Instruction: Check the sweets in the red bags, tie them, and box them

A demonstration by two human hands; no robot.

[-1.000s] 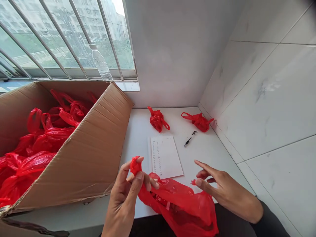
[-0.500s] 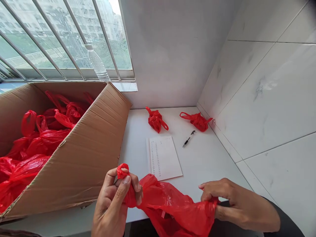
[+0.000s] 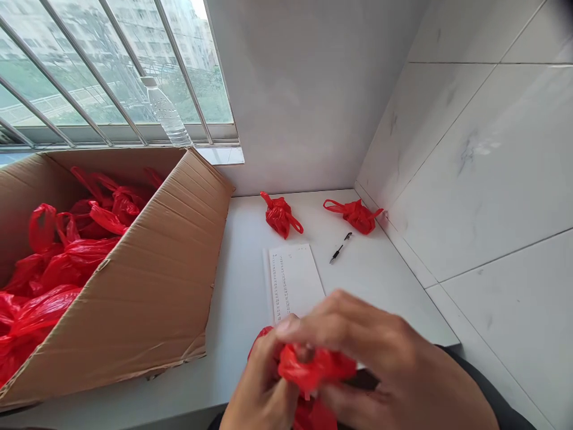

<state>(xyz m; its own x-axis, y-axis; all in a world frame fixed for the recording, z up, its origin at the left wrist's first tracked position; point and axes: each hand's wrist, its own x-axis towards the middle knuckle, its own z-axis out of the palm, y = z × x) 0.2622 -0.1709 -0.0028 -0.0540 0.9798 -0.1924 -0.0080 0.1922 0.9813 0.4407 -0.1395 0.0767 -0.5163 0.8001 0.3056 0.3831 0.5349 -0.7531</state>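
Note:
Close to the table's front edge, a red plastic bag [image 3: 313, 367] is bunched between my two hands. My left hand [image 3: 264, 382] has its fingers wrapped round the bag's gathered part. From the right, my right hand [image 3: 380, 358] reaches over and grips the bag too, its fingers blurred by motion and partly covering the left fingertips. The lower part of the bag hangs below the hands. Just beyond them lies a notepad [image 3: 298, 275] with columns of handwriting, its near end hidden by my hands.
A big cardboard box [image 3: 156, 269] full of red plastic bags [image 3: 80, 257] stands at left. Two knotted red bags [image 3: 280, 216] [image 3: 358, 216] lie at the back of the white table [image 3: 242, 257]. A pen [image 3: 341, 248] lies right of the notepad. A clear bottle [image 3: 168, 113] leans by the barred window.
My right hand has moved left to meet my left hand, and the stretched bag is now bunched between them. My left hand has shifted right and down.

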